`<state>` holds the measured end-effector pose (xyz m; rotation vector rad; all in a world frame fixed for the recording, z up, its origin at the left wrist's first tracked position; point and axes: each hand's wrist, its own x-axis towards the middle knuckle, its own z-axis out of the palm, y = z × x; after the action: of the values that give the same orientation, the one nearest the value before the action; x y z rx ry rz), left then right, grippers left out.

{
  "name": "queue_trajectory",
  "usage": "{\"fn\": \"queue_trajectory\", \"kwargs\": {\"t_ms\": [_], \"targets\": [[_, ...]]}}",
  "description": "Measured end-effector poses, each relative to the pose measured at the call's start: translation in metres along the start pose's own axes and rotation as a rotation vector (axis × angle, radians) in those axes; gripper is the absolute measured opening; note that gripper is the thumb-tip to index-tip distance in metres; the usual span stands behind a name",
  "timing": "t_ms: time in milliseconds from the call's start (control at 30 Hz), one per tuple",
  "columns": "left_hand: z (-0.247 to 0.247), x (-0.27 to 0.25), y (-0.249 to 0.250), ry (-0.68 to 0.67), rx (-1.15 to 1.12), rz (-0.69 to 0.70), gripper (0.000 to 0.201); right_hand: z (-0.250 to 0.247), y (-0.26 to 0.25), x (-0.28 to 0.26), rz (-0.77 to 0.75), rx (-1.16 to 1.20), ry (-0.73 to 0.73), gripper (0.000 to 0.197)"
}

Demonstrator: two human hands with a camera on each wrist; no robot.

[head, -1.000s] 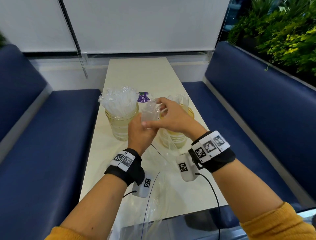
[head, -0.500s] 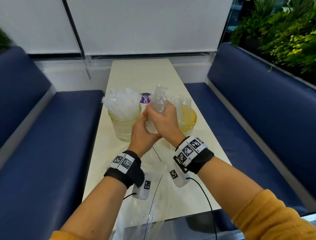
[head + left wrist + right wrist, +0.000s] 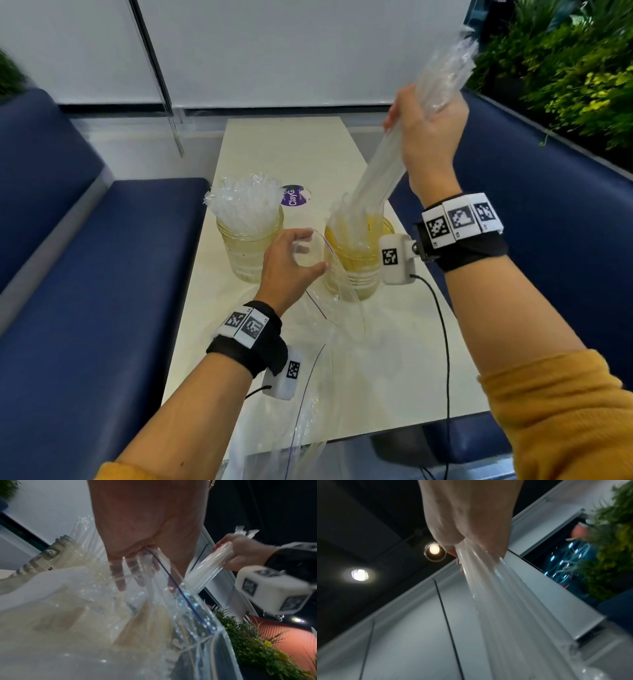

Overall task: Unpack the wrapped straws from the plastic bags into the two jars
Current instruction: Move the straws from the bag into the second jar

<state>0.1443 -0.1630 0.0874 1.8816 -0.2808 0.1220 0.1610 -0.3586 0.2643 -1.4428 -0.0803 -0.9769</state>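
My right hand [image 3: 424,126] is raised high and grips a bundle of clear wrapped straws [image 3: 380,168]. The bundle slants down, its lower end at the mouth of the yellowish right jar [image 3: 356,270], which holds a few straws. The left jar [image 3: 250,246] is packed with wrapped straws. My left hand [image 3: 291,263] pinches the open mouth of a clear plastic bag [image 3: 335,308] with a blue zip line, just in front of the jars. The left wrist view shows the fingers [image 3: 120,577] behind the bag [image 3: 171,615]. In the right wrist view the straws [image 3: 496,601] run out of the fist [image 3: 467,520].
A purple round sticker [image 3: 294,198] lies on the cream table [image 3: 281,150] behind the jars. Blue benches [image 3: 102,274] flank the table on both sides. Green plants [image 3: 565,68] stand at the right. A black cable [image 3: 445,342] hangs from my right wrist over the table's near edge.
My right hand has risen up and to the right, drawing the straw bundle out of the bag. My left hand stayed low, holding the bag's mouth.
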Motion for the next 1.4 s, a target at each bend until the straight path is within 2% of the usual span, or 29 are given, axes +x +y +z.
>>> {"fn": "queue_trajectory", "kwargs": {"t_ms": [100,267,433,533,600,700,767,833,900,967,1033,1067,1133,1200,1267,1333,1400], "targets": [[0.001,0.001,0.001,0.006,-0.033,-0.01,0.06,-0.002,0.035,0.003,0.041,-0.106,-0.046,0.013],[0.002,0.003,0.002,0.012,-0.084,-0.027,0.055,-0.001,0.09,-0.012,0.164,-0.3,-0.248,0.024],[0.001,0.004,0.002,0.02,-0.133,-0.048,0.051,-0.019,0.136,-0.044,0.3,-0.443,-0.314,0.023],[0.001,0.005,0.001,0.017,-0.148,-0.063,0.05,-0.029,0.146,-0.064,0.352,-0.452,-0.301,0.028],[0.001,0.005,0.002,0.013,-0.155,-0.061,0.049,-0.028,0.143,-0.065,0.276,-0.452,-0.272,0.043],[0.002,0.005,0.003,0.002,-0.16,-0.052,0.047,-0.022,0.134,-0.054,0.108,-0.434,-0.201,0.077],[0.002,0.006,0.004,-0.004,-0.164,-0.048,0.047,-0.019,0.127,-0.045,-0.003,-0.424,-0.184,0.083],[0.001,0.007,0.004,-0.008,-0.16,-0.045,0.046,-0.017,0.123,-0.04,-0.13,-0.506,-0.219,0.074],[0.001,0.009,0.005,-0.011,-0.159,-0.042,0.046,-0.017,0.126,-0.04,-0.227,-0.646,-0.34,0.05],[0.0,0.009,0.006,-0.014,-0.153,-0.038,0.046,-0.022,0.136,-0.047,-0.193,-0.809,-0.508,0.037],[-0.001,0.01,0.006,-0.019,-0.151,-0.036,0.046,-0.03,0.144,-0.057,-0.109,-0.9,-0.607,0.04],[-0.001,0.01,0.007,-0.021,-0.151,-0.033,0.046,-0.034,0.143,-0.061,-0.102,-0.893,-0.611,0.047],[-0.001,0.011,0.008,-0.022,-0.146,-0.027,0.046,-0.037,0.135,-0.06,-0.128,-0.787,-0.544,0.07],[-0.001,0.01,0.008,-0.026,-0.144,-0.028,0.046,-0.035,0.125,-0.053,-0.228,-0.723,-0.474,0.077],[-0.001,0.01,0.008,-0.03,-0.154,-0.029,0.046,-0.03,0.121,-0.048,-0.371,-0.776,-0.488,0.06],[-0.001,0.009,0.009,-0.036,-0.162,-0.028,0.046,-0.03,0.124,-0.048,-0.482,-0.913,-0.572,0.039],[-0.001,0.009,0.009,-0.045,-0.162,-0.027,0.045,-0.032,0.135,-0.056,-0.454,-1.062,-0.687,0.037]]}}
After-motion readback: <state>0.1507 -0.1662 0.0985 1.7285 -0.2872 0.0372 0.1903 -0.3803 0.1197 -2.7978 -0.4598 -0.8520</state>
